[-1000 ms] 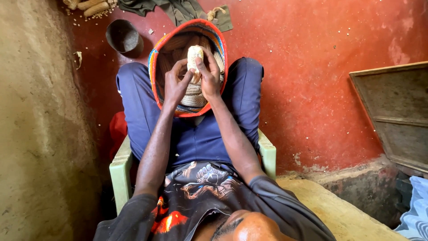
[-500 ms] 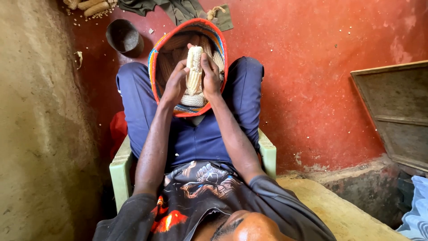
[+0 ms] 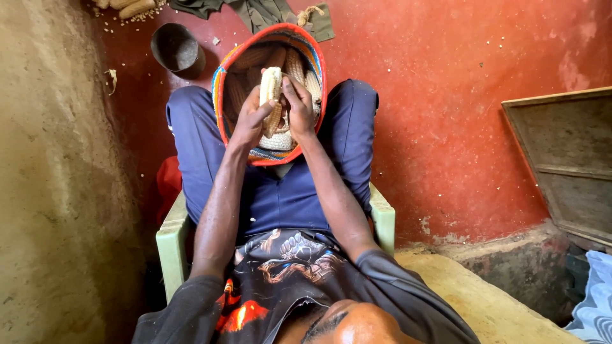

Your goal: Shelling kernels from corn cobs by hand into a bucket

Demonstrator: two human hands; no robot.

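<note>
Pale yellow and cream, a maize cob [image 3: 270,95] is being held upright over a woven basket [image 3: 319,83], its long axis running up and down in the head view, one end pointing toward the basket's far rim and the other toward the person's lap. The left hand [image 3: 250,121] is curling closed around the cob's lower part, thumb pressing along its side. The right hand [image 3: 298,107] is gripping the cob from the other side, fingers bent against its kernels. Both hands are meeting on the cob, just above the basket's contents.

The basket, edged in red with blue and yellow bands, is resting between the person's knees and is holding more maize cobs [image 3: 294,64], lying mostly lengthwise. The person is wearing dark blue trousers [image 3: 280,197] and a dark printed shirt [image 3: 280,267], and is sitting on a light green plastic chair [image 3: 173,242].

Beyond the basket, a dark round metal bowl [image 3: 175,48] is sitting on the red floor [image 3: 446,127], with a crumpled cloth [image 3: 268,11] and a few husked cobs [image 3: 127,7] near the top edge. A rough earthen wall [image 3: 57,191] is running along the left, and a wooden panel [image 3: 567,159] is leaning at the right.
</note>
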